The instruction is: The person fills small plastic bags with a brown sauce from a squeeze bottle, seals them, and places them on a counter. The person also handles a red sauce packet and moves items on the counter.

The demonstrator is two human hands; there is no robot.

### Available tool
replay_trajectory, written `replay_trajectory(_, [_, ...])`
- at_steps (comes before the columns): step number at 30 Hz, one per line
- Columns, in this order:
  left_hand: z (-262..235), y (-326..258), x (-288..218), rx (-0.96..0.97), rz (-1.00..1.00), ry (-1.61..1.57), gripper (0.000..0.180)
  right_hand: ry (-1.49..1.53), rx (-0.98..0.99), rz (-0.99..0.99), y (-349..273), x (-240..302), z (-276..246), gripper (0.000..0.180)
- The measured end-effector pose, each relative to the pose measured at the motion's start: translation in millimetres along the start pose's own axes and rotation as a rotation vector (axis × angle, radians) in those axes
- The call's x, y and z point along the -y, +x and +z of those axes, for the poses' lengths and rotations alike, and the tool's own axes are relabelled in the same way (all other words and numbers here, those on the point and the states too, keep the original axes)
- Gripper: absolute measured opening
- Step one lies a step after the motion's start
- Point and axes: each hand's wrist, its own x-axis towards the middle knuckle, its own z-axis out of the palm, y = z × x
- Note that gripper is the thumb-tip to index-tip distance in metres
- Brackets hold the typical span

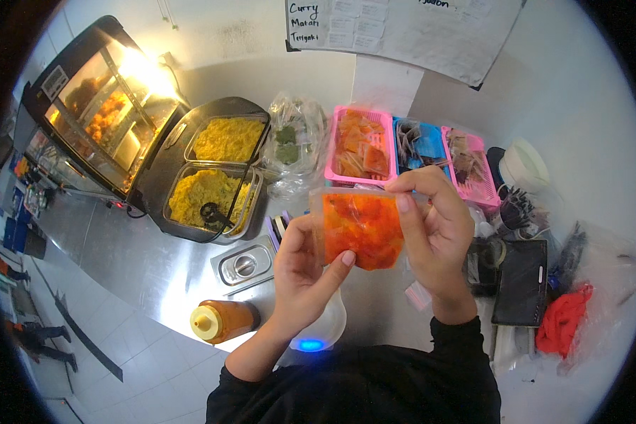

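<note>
Between my two hands is a clear plastic sachet [364, 230] filled with bright orange-red sauce, raised above the steel counter. My left hand [300, 265] grips its left side, thumb pressed on the front near the bottom. At the upper right corner, my right hand [434, 233] pinches the sachet's edge between thumb and fingers. Behind it stands a pink basket [329, 166] of similar orange sachets. Beneath my left wrist is a white rounded device [328, 321] with a blue light, partly hidden by my arm.
Two trays of yellow rice [226, 139] sit at left beside a lit glass food warmer [109, 106]. A sauce bottle [222, 321] with a yellow cap lies near the front edge. A blue basket [431, 145], another pink basket [480, 187], a black tablet-like slab [521, 283] and red cloth [564, 321] are at right.
</note>
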Motion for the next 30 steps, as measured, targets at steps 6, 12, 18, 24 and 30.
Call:
replay_trajectory(6, [5, -9, -13, -0.002, -0.055, -0.108, 0.036, 0.06, 0.025, 0.001, -2, 11, -3, 0.012])
replay_trajectory(12, [4, -12, -19, 0.054, -0.012, -0.11, 0.039, 0.067, 0.025, -0.007, -2, 13, -1, 0.011])
replay_trajectory(18, [9, -9, -18, -0.016, -0.012, -0.132, 0.041, 0.086, 0.033, 0.022, -4, 11, 3, 0.011])
replay_trajectory(24, [4, -12, -21, -0.026, -0.074, -0.22, 0.044, 0.175, 0.036, 0.079, -4, 11, 4, 0.012])
replay_trajectory(30, [3, -12, -19, -0.018, -0.077, -0.24, 0.044, 0.138, 0.029, 0.059, -3, 8, 3, 0.011])
